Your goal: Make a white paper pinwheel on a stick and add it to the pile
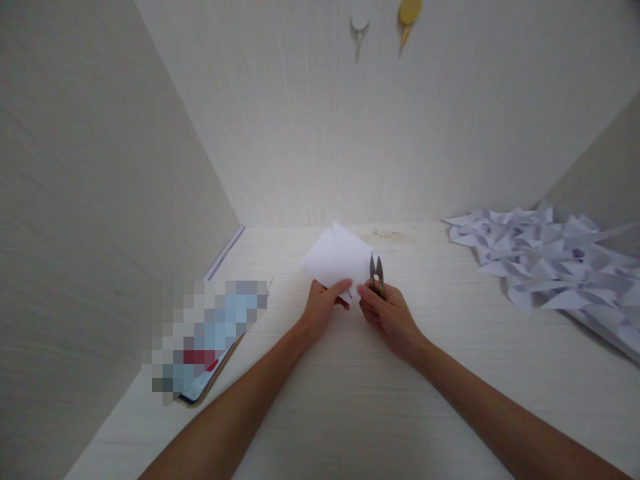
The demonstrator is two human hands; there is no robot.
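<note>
A folded piece of white paper (333, 257) is pinched between the thumb and fingers of my left hand (323, 307), its pointed corners facing away from me. My right hand (387, 313) is wrapped round a pair of small thread snips (376, 273), whose two dark blades point away from me and stand slightly apart. The snips are just right of the paper. My right thumb and fingertips come close to the paper's lower right corner; whether they touch it I cannot tell. My palms hide the lower part of the snips.
A heap of folded white paper pieces (545, 257) lies on the right of the pale tabletop (320, 413). At the left rests a phone (220, 373), its screen partly blurred out. A white hook (359, 19) and a yellow hook (410, 13) are on the back wall.
</note>
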